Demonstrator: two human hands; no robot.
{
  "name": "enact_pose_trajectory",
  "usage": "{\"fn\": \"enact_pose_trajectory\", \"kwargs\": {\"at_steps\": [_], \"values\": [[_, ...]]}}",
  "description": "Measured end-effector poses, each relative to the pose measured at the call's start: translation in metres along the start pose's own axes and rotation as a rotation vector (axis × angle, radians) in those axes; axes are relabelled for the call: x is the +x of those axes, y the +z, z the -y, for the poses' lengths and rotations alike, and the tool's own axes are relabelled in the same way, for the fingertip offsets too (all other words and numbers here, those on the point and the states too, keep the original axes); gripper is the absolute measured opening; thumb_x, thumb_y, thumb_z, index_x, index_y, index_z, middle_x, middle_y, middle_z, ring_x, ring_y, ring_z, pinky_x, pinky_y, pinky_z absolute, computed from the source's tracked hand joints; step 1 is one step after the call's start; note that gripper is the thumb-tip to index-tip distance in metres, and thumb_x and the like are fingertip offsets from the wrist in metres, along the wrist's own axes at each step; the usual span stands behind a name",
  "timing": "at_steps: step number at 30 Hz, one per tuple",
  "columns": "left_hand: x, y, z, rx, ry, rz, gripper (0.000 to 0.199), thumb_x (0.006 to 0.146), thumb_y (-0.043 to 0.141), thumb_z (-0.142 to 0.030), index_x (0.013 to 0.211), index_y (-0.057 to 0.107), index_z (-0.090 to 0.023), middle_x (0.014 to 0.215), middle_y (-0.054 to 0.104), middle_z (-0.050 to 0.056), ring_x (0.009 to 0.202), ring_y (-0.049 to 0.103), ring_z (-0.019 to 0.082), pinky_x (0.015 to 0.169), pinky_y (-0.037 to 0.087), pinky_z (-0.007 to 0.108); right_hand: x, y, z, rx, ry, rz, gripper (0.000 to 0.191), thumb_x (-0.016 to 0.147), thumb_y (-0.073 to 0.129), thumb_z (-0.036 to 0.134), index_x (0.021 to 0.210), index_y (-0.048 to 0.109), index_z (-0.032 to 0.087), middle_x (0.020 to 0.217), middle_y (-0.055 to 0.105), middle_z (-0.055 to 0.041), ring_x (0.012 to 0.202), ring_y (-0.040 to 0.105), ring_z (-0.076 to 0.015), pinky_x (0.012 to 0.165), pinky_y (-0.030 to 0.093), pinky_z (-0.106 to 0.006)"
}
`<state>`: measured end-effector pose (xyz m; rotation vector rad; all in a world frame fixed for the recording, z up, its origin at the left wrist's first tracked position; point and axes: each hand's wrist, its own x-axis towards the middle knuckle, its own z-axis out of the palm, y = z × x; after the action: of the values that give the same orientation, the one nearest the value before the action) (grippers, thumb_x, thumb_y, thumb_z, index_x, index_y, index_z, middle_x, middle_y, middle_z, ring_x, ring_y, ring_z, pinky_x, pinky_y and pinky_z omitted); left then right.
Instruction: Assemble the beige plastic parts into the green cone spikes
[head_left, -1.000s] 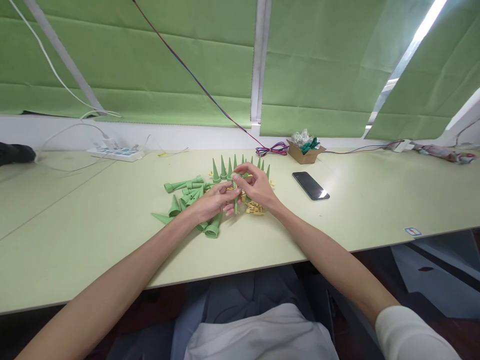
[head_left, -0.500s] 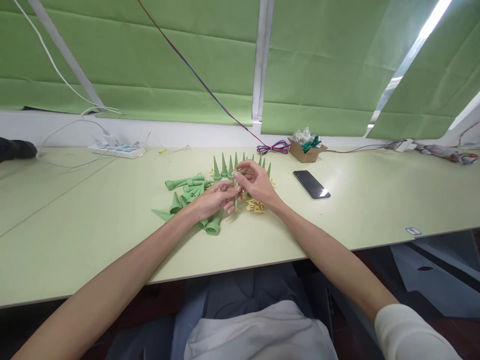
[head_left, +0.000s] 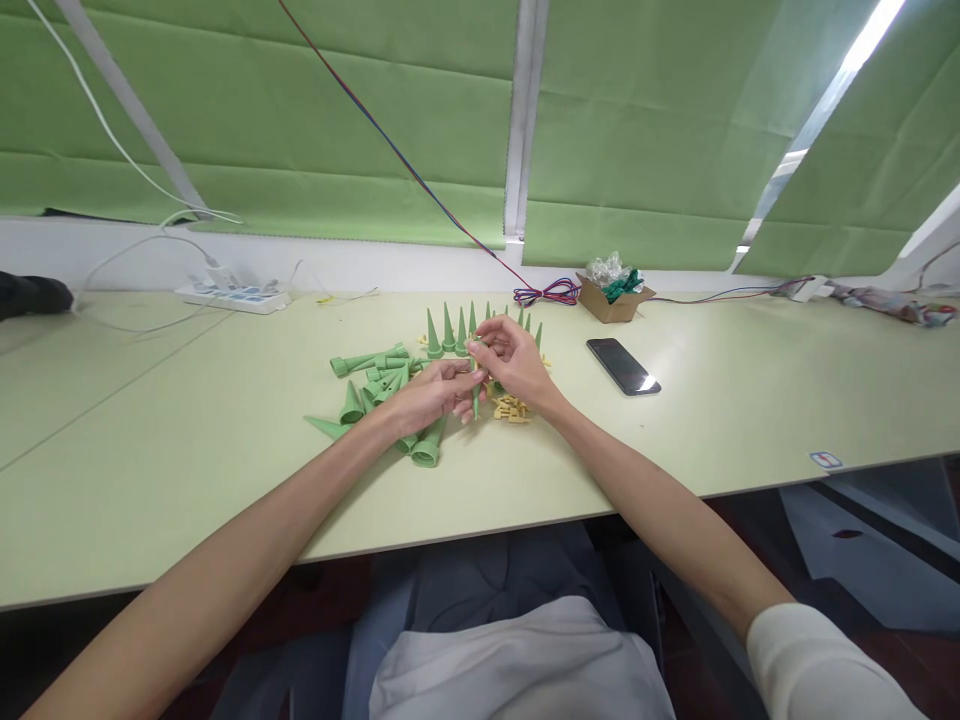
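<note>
My left hand (head_left: 439, 393) is closed around a green hollow plastic spike (head_left: 475, 402), whose tip points down toward the table. My right hand (head_left: 512, 362) pinches at the spike's upper end, thumb against fingers. A hint of yellow shows between the hands, too small to name, and the fingers hide the spike's top. Under and left of my left forearm lies a loose pile of green spikes (head_left: 351, 404). Behind my hands, several green spikes (head_left: 448, 330) stand upright on their wide ends. Small yellow plastic pieces (head_left: 510, 408) lie in a heap just below my right hand.
A black phone (head_left: 622, 366) lies to the right on the table (head_left: 750, 400). Farther back are a small cardboard box (head_left: 609, 305) with wrapping inside and a coiled red-blue cable (head_left: 546, 293). A white power strip (head_left: 236, 297) sits at the back left.
Both hands stay together in nearly the same place. The held spike's tip has shifted slightly to the right, and the whole view has moved a touch.
</note>
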<state>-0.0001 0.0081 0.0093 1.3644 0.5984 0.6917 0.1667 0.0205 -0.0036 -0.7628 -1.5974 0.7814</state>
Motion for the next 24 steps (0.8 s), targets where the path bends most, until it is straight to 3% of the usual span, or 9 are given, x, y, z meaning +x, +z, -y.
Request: {"fn": "enact_pose_trajectory", "kwargs": {"at_steps": [7,16,19,22,24], "values": [[-0.001,0.001,0.001,0.059,0.014,-0.084,0.035,0.068,0.086,-0.023,0.087,0.058,-0.013,0.062,0.048,-0.006,0.048,0.046,0.006,0.052,0.047,0.026,-0.001,-0.001,0.001,-0.009,-0.004,0.014,0.046,0.082,0.066,0.063,0.102,0.051,0.024,0.087,0.056,-0.0014,0.068,0.057,-0.0127,0.056,0.052,-0.027],[0.001,0.001,-0.003,0.072,0.011,-0.113,0.029,0.066,0.085,-0.022,0.077,0.06,-0.013,0.07,0.058,0.0,0.049,0.043,0.005,0.051,0.046,0.026,0.003,-0.007,-0.003,0.033,0.023,0.056,0.047,0.081,0.067,0.063,0.101,0.053,0.022,0.088,0.058,-0.0015,0.067,0.058,-0.0121,0.057,0.052,-0.027],[0.002,0.0,-0.003,0.145,0.007,-0.157,0.028,0.068,0.085,-0.024,0.074,0.06,-0.013,0.061,0.056,-0.002,0.048,0.042,0.006,0.051,0.045,0.026,0.005,-0.01,-0.008,0.03,0.015,0.063,0.044,0.084,0.065,0.06,0.099,0.055,0.021,0.09,0.06,-0.0022,0.069,0.06,-0.012,0.061,0.053,-0.027],[0.004,-0.003,-0.001,0.21,-0.024,-0.241,0.034,0.067,0.086,-0.024,0.087,0.06,-0.013,0.052,0.05,-0.006,0.046,0.045,0.008,0.051,0.045,0.026,0.007,-0.011,-0.015,-0.021,0.003,0.048,0.04,0.086,0.064,0.056,0.1,0.056,0.02,0.096,0.062,-0.0035,0.073,0.06,-0.0119,0.065,0.054,-0.027],[0.005,-0.005,0.001,0.238,-0.045,-0.318,0.057,0.067,0.086,-0.025,0.113,0.056,-0.012,0.058,0.059,-0.005,0.045,0.048,0.01,0.051,0.044,0.026,0.007,-0.011,-0.02,-0.05,0.009,0.042,0.036,0.087,0.063,0.053,0.101,0.057,0.019,0.098,0.063,-0.0042,0.076,0.061,-0.0124,0.066,0.053,-0.026]]}}
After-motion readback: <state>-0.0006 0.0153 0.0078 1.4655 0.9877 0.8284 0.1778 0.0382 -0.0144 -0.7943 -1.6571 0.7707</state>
